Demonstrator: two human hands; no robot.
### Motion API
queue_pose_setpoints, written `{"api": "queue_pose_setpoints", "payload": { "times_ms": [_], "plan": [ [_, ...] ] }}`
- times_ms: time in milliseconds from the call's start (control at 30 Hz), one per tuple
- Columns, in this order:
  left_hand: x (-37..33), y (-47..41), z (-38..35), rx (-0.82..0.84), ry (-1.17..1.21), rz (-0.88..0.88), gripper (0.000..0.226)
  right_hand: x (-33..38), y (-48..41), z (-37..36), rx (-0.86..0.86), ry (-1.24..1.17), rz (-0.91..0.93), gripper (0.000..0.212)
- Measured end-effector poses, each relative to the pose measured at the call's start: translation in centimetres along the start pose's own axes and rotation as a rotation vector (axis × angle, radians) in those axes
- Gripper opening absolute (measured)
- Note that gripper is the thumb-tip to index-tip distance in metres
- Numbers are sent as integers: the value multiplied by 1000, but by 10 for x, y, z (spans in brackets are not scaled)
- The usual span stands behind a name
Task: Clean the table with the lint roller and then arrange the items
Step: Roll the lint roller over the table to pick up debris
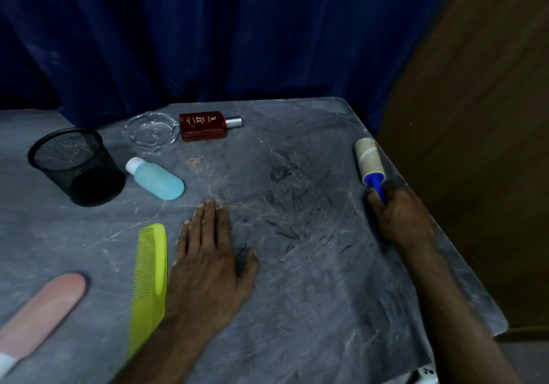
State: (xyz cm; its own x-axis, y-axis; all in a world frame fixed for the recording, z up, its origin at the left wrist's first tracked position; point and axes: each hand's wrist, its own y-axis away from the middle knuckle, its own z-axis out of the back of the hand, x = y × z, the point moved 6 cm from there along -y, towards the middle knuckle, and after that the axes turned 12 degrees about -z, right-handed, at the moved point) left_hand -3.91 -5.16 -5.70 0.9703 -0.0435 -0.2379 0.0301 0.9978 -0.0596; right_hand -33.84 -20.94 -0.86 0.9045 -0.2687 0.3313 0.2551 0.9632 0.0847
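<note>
My right hand (399, 220) grips the blue handle of the lint roller (370, 159), whose pale roll rests near the right edge of the grey table (297, 279). My left hand (208, 258) lies flat, palm down, on the table's middle, fingers together. Dark hairs and lint are scattered between the two hands. A lime-green comb (150, 276) lies just left of my left hand. A blue bottle (156, 179) lies on its side, a pink bottle (41, 309) at the front left, a red perfume bottle (205, 125) flat at the back.
A black mesh cup (75, 166) stands at the left. A clear glass ashtray (150, 134) sits beside the perfume bottle. A dark blue curtain (208, 35) hangs behind the table, and a brown wooden panel (475, 116) stands to the right of the table edge.
</note>
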Motion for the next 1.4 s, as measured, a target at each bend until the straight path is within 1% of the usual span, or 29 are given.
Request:
{"api": "queue_pose_setpoints", "payload": {
  "times_ms": [167, 267, 467, 733, 867, 1133, 1300, 1400],
  "plan": [
    [1, 0, -1, -4, 20, -6, 98, 26, 12, -11, 20, 20, 64, 33],
    [2, 0, -3, -3, 16, -1, 98, 44, 22, -20, 33, -7, 105, 33],
    [3, 0, -5, -19, 22, -1, 97, 90, 53, -41, 16, 26, 236, 41],
    [2, -1, -5, -31, 16, -1, 97, 137, 95, -66, 72, 23, 381, 41],
    [0, -1, -1, -30, -7, -10, 99, 150, 112, -73, 43, 58, 439, 41],
    [-1, 0, 2, -25, -16, -24, 100, 162, 124, -83, 53, 66, 490, 43],
    [-2, -1, 3, -41, -13, -4, 96, 144, 101, -70, 72, 28, 406, 42],
    [0, 0, 2, -40, 0, 3, 96, 124, 77, -57, 43, 9, 337, 42]
  ]
}}
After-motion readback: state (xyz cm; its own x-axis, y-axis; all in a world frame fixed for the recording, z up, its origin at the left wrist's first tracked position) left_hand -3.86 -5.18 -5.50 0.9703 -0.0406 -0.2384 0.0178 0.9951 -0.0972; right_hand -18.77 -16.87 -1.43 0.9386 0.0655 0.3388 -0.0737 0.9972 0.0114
